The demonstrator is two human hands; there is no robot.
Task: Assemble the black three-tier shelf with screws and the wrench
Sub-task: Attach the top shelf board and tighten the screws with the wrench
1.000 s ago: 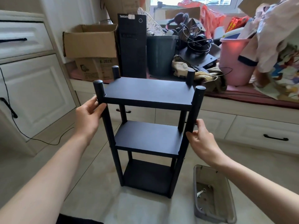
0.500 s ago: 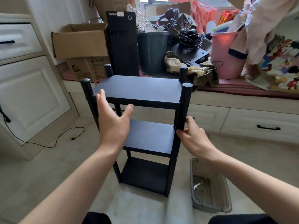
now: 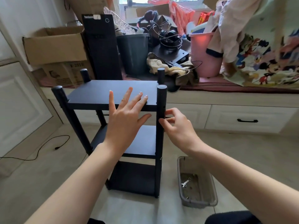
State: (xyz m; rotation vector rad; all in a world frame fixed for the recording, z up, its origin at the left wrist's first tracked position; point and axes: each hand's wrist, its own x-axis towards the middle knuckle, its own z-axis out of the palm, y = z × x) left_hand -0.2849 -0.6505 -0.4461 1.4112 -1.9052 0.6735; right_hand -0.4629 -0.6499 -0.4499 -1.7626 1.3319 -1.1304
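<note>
Left hand (image 3: pixel 124 120) now over upright shelf (image 3: pixel 111 92)

The black three-tier shelf (image 3: pixel 111 94) stands upright on the tiled floor (image 3: pixel 242 151). The left hand (image 3: pixel 125 120), fingers spread, reaches over its top board; the right hand (image 3: pixel 176 125) pinches the near right post. A small silver wrench (image 3: pixel 185 183) lies in a grey plastic tray (image 3: pixel 208 188) beside the shelf.
</note>
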